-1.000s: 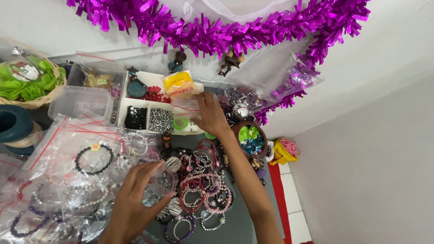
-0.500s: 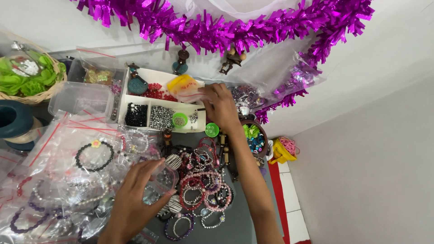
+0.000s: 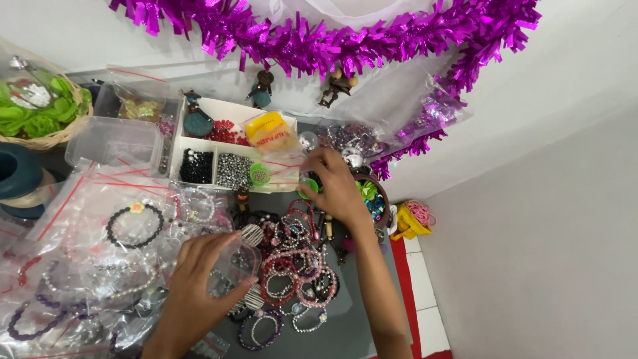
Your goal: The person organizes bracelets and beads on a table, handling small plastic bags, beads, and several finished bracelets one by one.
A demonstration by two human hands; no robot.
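My left hand (image 3: pixel 196 289) grips a small clear plastic container (image 3: pixel 234 268) over a heap of beaded bracelets (image 3: pixel 287 269) on the grey table. My right hand (image 3: pixel 337 186) reaches forward to the right end of a white divided bead tray (image 3: pixel 229 154); its fingers close around a small green round thing (image 3: pixel 307 189), partly hidden by the hand. The tray holds black, silver and red beads, a green cap (image 3: pixel 260 174) and a yellow packet (image 3: pixel 272 134).
Clear zip bags with bracelets (image 3: pixel 100 246) cover the left side. A basket of green flowers (image 3: pixel 36 110) and a teal tape roll (image 3: pixel 18 171) sit far left. Purple tinsel (image 3: pixel 332 33) hangs on the wall. A brown bowl (image 3: pixel 372 196) and a yellow object (image 3: pixel 412 223) lie right.
My right hand has drawn back from the tray's middle toward its right end and now closes over the small green thing. My left hand has stayed on the clear container.
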